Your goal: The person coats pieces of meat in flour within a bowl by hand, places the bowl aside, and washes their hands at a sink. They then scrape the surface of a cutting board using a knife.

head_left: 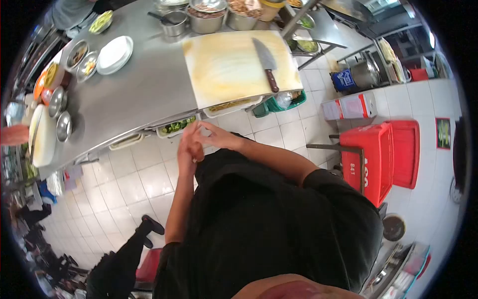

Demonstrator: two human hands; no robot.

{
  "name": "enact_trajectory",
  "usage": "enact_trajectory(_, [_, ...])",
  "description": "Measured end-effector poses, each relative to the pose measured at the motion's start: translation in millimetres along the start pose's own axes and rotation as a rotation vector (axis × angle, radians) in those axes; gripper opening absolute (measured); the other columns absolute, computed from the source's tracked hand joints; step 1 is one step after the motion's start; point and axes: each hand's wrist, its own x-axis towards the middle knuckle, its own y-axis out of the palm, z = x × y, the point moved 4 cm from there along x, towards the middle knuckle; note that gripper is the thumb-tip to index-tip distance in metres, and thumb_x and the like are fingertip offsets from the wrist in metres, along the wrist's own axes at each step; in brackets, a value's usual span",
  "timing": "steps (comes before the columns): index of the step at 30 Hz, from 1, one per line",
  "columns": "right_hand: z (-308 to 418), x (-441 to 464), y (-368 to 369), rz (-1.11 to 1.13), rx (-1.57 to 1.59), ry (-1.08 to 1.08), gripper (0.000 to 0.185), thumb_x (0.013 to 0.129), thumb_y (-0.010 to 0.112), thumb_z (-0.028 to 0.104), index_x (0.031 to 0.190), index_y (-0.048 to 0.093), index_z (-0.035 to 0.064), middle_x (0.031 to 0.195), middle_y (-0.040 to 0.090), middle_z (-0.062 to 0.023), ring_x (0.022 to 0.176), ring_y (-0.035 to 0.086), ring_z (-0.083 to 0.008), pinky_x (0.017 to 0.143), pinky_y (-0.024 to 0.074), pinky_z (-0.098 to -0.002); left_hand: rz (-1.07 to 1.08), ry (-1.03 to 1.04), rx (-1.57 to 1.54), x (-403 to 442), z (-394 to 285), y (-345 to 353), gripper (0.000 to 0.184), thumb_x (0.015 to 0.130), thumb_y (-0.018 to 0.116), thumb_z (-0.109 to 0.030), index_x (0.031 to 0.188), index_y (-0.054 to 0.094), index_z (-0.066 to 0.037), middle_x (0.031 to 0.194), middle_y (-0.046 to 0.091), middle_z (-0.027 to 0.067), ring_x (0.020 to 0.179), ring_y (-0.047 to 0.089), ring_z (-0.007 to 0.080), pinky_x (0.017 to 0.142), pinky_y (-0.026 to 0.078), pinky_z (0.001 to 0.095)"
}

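In front of my body, near the table's front edge, my two hands meet. My left hand [188, 148] points up toward the table, its fingers mostly stretched out. From the right, my right hand [215, 135] reaches across, fingers apart and bent, its tips touching my left hand. Nothing shows in either hand. Just beyond them is a tray of green vegetables [178, 126] below the table edge. On the steel table [149, 74] lies a large stained cutting board [224, 65], and on it a knife [265, 59] with its brown handle toward the front edge.
Metal pots of food [205, 22] stand behind the board. White plates [114, 55] and steel bowls [63, 126] sit to the left. A green bin [279, 104] is under the table's right end; a red container [366, 159] stands at right. Another person's leg [119, 259] shows lower left.
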Motion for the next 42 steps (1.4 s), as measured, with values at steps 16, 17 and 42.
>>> enact_trajectory(16, [87.7, -4.5, -486.3, -0.779, 0.362, -0.263, 0.025, 0.086, 0.055, 0.009, 0.107, 0.061, -0.0016, 0.101, 0.064, -0.0063, 0.089, 0.061, -0.0140, 0.079, 0.0482, -0.0270, -0.260, -0.258, 0.633, 19.6, 61.1, -9.3, 0.049, 0.093, 0.050, -0.040, 0.127, 0.052, -0.004, 0.114, 0.060, 0.0110, 0.097, 0.057, 0.0188, 0.081, 0.047, 0.0326])
enact_trajectory(17, [78.4, 9.5, -507.0, -0.763, 0.355, -0.238, 0.024, 0.086, 0.056, 0.010, 0.106, 0.062, -0.0018, 0.101, 0.064, -0.0067, 0.089, 0.061, -0.0142, 0.079, 0.0482, -0.0269, -0.310, -0.296, 0.637, 13.7, 71.0, -17.6, 0.048, 0.093, 0.050, -0.040, 0.125, 0.053, -0.005, 0.111, 0.061, 0.0107, 0.092, 0.058, 0.0179, 0.077, 0.048, 0.0314])
enact_trajectory(42, [7.7, -99.4, -538.6, -0.102, -0.656, 0.059, 0.024, 0.081, 0.056, 0.015, 0.099, 0.066, 0.0009, 0.090, 0.068, -0.0110, 0.088, 0.063, -0.0208, 0.078, 0.0488, -0.0326, -0.451, -0.552, 0.750, -25.1, 128.7, -132.0, 0.043, 0.091, 0.049, -0.041, 0.112, 0.055, -0.003, 0.090, 0.059, 0.0077, 0.072, 0.057, 0.0150, 0.056, 0.044, 0.0278])
